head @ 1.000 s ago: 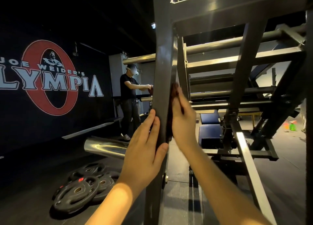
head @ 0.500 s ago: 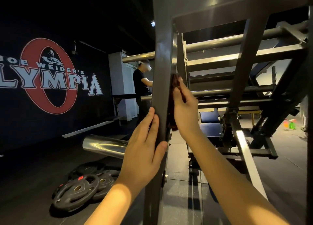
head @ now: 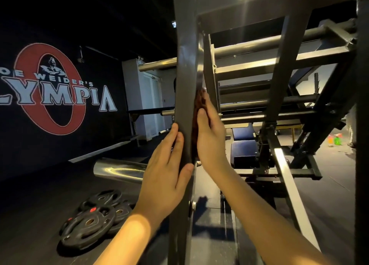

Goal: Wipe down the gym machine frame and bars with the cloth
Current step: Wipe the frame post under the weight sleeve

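— Left hand (head: pixel 165 173) first: how does it lie?
— Flat on the grey upright post (head: pixel 184 65) of the gym machine frame (head: pixel 279 9). The fingers run straight up the post's left face, the thumb lies across its front edge, and it holds nothing.
— And the right hand (head: pixel 210 139)?
— Its fingers are straight too. They press a dark reddish-brown cloth (head: pixel 199 105) against the post's right side, a little higher than the left hand. The cloth sits between palm and steel, so only its edge shows.
— What is around them, biggest first?
— The frame fills the right half, with slanted grey beams and round steel bars (head: pixel 259 45) crossing behind them. On the left, a dark wall carries a red-and-white Olympia logo (head: pixel 50 89). Beside it, further back, stands a white door-like panel (head: pixel 147 97).
— Lower down?
— Blue bench pads (head: pixel 243 147) sit low inside the frame, right of the post. A chrome sleeve (head: pixel 119 169) pokes out just left of the post, behind the left hand. Black weight plates (head: pixel 89 222) lie overlapping on the dark floor at lower left.
— Anything smaller?
— At far right, orange and green bottles (head: pixel 333 140) stand on the floor, too small to tell more.
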A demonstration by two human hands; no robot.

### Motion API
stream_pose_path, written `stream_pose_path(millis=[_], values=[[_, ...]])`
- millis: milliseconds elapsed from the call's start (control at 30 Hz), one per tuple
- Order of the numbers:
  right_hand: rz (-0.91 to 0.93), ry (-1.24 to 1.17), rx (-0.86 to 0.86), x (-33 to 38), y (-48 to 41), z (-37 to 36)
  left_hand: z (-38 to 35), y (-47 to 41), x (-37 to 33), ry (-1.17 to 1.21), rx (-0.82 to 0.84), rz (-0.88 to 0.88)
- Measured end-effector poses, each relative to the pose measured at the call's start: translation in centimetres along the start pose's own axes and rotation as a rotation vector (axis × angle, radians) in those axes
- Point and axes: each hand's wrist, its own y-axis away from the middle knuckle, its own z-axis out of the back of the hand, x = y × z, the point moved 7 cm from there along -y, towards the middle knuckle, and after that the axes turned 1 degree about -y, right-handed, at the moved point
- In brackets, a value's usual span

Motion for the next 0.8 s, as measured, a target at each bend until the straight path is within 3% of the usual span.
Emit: stream_pose_path(millis=[167,300,500,667,800], values=[[0.083,0.153,0.061,3.0,-2.3,-0.6,0.3,0.0,0.1,0.031,0.013,0.001],[0.013,0.119,-0.019,2.8,-4.8,-0.3,0.4,0.0,-0.1,0.03,0.032,-0.001],[-0.125,0.111,0.029,-0.6,2.6,0.0,0.2,0.0,-0.4,0.071,0.034,0.043],[-0.006,0.233,0.091,2.0,-0.9,-0.3,0.2,-0.1,-0.3,0.115,0.037,0.059],[0.021,0.105,-0.012,1.4,-2.2,-0.3,0.7,-0.2,-0.5,0.186,0.031,0.06]])
